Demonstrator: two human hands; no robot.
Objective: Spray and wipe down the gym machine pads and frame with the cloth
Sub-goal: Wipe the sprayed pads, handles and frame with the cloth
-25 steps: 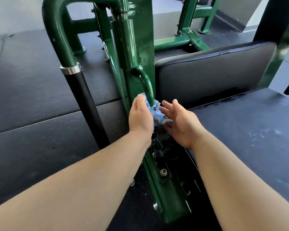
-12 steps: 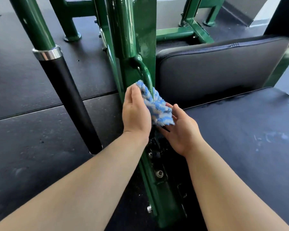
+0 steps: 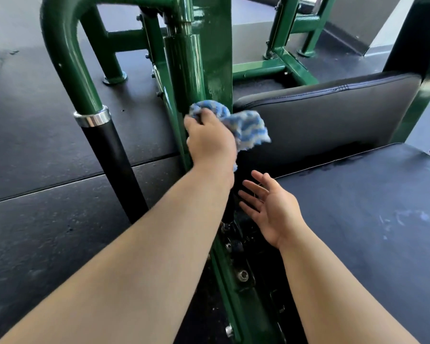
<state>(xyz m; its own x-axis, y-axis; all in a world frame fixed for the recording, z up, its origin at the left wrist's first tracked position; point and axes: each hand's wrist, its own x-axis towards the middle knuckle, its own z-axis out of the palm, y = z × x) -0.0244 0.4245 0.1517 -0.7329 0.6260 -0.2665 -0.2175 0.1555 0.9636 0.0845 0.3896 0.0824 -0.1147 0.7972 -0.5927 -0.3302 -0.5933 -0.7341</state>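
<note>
Wiping: left hand [image 3: 210, 142] grips the cloth [image 3: 246, 125], bunched against the green frame [image 3: 209, 58] just beside the back pad [image 3: 333, 115].
Spare: right hand [image 3: 271, 209] hovers above the bolts [image 3: 242, 274], fingers spread, holding nothing.
Risk: loose cloth tail may snag on the bolts or slip out of the grip.
Miss: bunched cloth gives little contact — wet streaks could be left on the frame.
</note>
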